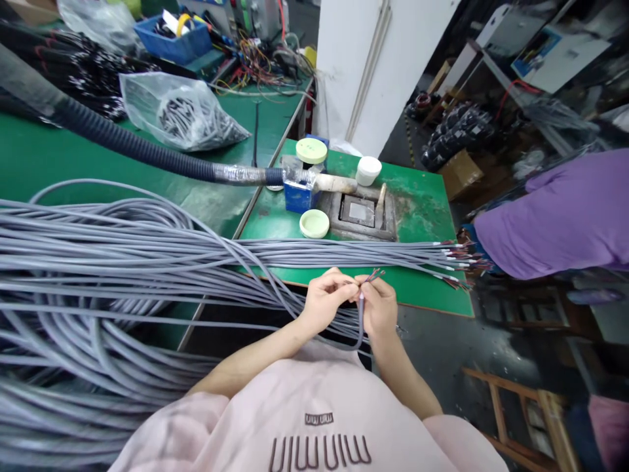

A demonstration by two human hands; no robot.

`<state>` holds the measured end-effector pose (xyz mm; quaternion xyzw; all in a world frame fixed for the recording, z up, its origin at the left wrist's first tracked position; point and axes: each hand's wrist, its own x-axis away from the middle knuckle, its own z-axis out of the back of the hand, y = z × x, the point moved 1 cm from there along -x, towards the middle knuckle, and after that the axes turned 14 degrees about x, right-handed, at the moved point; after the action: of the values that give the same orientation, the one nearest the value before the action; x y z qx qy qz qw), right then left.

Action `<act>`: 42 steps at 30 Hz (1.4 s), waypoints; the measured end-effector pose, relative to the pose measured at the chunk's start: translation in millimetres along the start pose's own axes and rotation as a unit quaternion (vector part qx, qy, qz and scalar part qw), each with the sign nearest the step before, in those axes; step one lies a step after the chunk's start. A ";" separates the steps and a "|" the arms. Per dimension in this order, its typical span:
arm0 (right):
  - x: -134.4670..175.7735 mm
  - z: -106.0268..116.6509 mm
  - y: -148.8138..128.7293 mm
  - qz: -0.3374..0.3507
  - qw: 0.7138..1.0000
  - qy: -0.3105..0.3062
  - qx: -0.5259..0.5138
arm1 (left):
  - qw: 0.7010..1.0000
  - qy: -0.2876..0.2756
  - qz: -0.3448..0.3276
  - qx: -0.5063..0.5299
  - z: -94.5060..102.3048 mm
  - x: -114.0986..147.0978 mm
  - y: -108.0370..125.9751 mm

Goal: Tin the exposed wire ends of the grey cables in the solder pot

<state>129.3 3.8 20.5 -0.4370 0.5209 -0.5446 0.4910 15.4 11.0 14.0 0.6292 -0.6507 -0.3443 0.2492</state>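
Note:
A grey cable (361, 321) bends upward in front of my chest, its stripped end showing thin coloured wires (375, 275). My right hand (377, 305) is closed around that cable end. Close against it, my left hand (328, 296) pinches at the wires with thumb and forefinger; the strand between those fingertips is too small to make out fully. Just beyond both hands, a bundle of grey cables (314, 252) runs across the green bench, with white bands and bare coloured wire ends (462, 259) at its right end.
Large coils of grey cable (122, 262) cover the left side. A ribbed hose (162, 147) reaches over to a square metal pot (361, 211) set in the bench. Around it stand a pale green lid (314, 224), a white tub (368, 170) and a blue box (301, 198). A person in purple (555, 210) is at right.

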 end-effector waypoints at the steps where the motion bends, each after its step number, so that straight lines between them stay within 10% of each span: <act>1: -0.5 1.2 -0.3 0.042 0.998 0.029 0.047 | 0.998 0.023 0.033 0.041 -1.0 -0.9 -2.7; 7: -2.2 7.5 -0.7 0.205 0.939 0.068 0.268 | 0.990 0.085 0.081 0.076 1.5 -2.7 -7.8; 21: -21.2 -8.5 3.2 0.156 0.948 -0.023 0.278 | 0.992 0.060 0.098 0.055 23.8 -14.2 8.3; 35: -19.1 -4.7 -0.3 0.149 0.929 -0.060 0.334 | 0.975 0.017 -0.124 -0.184 28.9 -14.0 18.4; 42: -54.1 -20.6 -30.8 0.175 0.918 -0.111 0.338 | 0.971 0.055 -0.129 -0.196 40.6 -23.4 28.5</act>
<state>113.9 59.4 51.6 -0.2044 0.3163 -0.5415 0.7516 -31.9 38.8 12.3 0.6649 -0.4692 -0.4588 0.3566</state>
